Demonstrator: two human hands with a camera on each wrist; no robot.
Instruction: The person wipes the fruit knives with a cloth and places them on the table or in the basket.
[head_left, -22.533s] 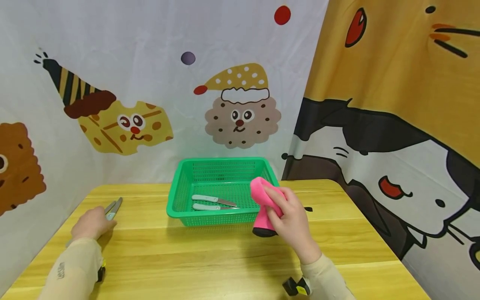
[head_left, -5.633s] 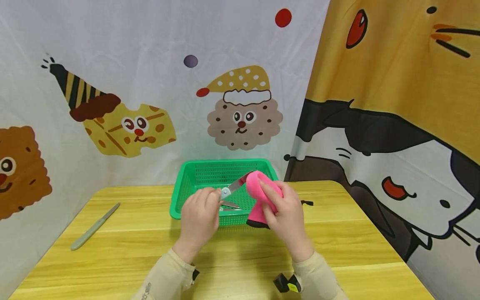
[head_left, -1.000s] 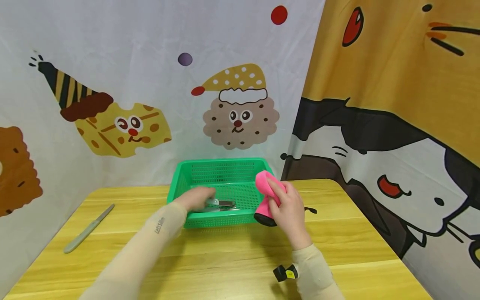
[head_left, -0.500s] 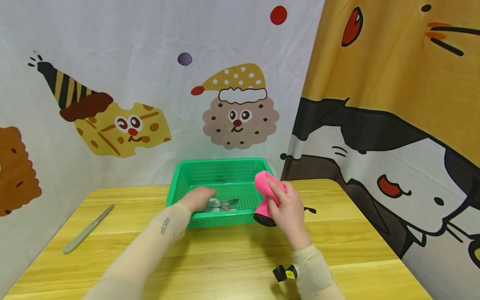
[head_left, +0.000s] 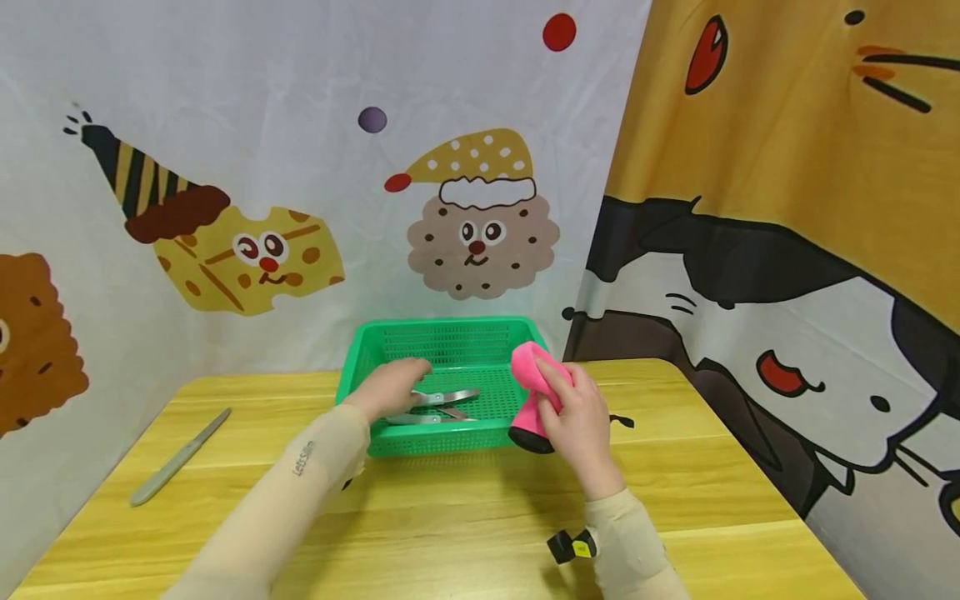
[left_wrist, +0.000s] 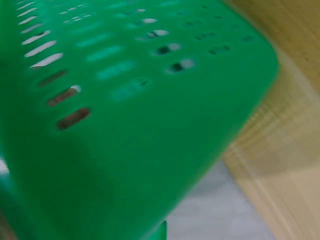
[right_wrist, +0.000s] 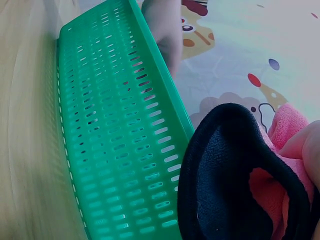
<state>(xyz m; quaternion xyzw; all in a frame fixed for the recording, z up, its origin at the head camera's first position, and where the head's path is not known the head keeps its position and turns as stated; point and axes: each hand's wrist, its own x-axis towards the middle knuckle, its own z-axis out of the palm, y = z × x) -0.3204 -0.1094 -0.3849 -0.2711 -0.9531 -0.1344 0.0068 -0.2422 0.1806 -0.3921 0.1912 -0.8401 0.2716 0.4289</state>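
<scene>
My left hand (head_left: 390, 388) reaches over the near left side of a green plastic basket (head_left: 442, 440), fingers relaxed, just above the pale handle of a knife (head_left: 453, 396). A second pale-handled knife (head_left: 416, 419) lies nearer the front wall, with another blade (head_left: 452, 412) between them. My right hand (head_left: 581, 417) holds a bunched pink cloth (head_left: 531, 412) with a black edge at the basket's front right corner. In the right wrist view the cloth's dark lining (right_wrist: 225, 170) shows. On the table at left lies a knife (head_left: 180, 458) with a grey-green handle.
The wooden table (head_left: 450, 533) runs up to a hanging cartoon-printed cloth (head_left: 300, 150) behind the basket. A small black tab (head_left: 621, 421) shows on the table just right of my right hand.
Over the last second my left hand has lifted slightly off the knife it lowered into the basket. Earlier that knife was wiped in the pink cloth. My right hand stays in place.
</scene>
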